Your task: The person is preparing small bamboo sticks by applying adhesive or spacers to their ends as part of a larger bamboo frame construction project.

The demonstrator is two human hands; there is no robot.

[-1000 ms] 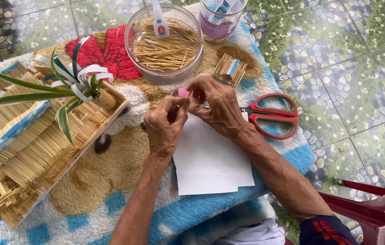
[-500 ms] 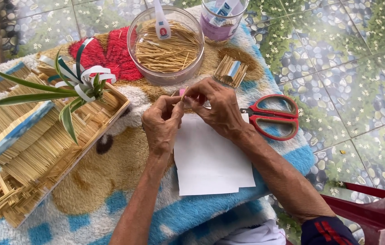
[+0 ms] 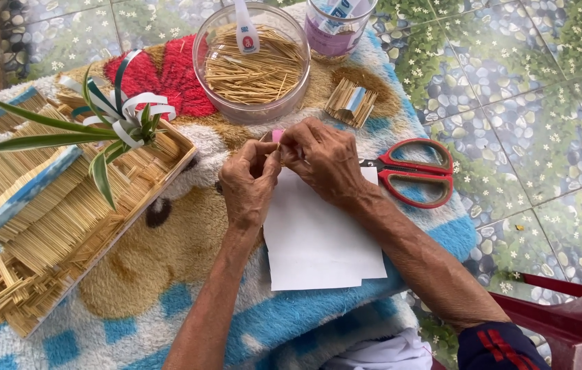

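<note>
My left hand [image 3: 248, 183] and my right hand [image 3: 323, 159] meet above the far edge of a white paper sheet [image 3: 318, 240]. Together their fingertips pinch a small pink object [image 3: 277, 136], with what looks like a thin stick between them; most of it is hidden by my fingers. Just beyond my hands stands a clear round bowl [image 3: 252, 65] full of thin wooden sticks, with a small white glue bottle in it. Red-handled scissors [image 3: 414, 173] lie right of my right hand.
A colourful fluffy blanket [image 3: 167, 274] covers the surface. At the left stands a house-like model of sticks [image 3: 51, 205] with a green-and-white plant [image 3: 116, 116] on it. A small stick bundle [image 3: 350, 103] and a clear cup [image 3: 335, 27] sit behind. A red chair [image 3: 565, 315] is at lower right.
Both hands stay pressed together over the paper, with only slight finger movement around the small pink object. Nothing else has shifted.
</note>
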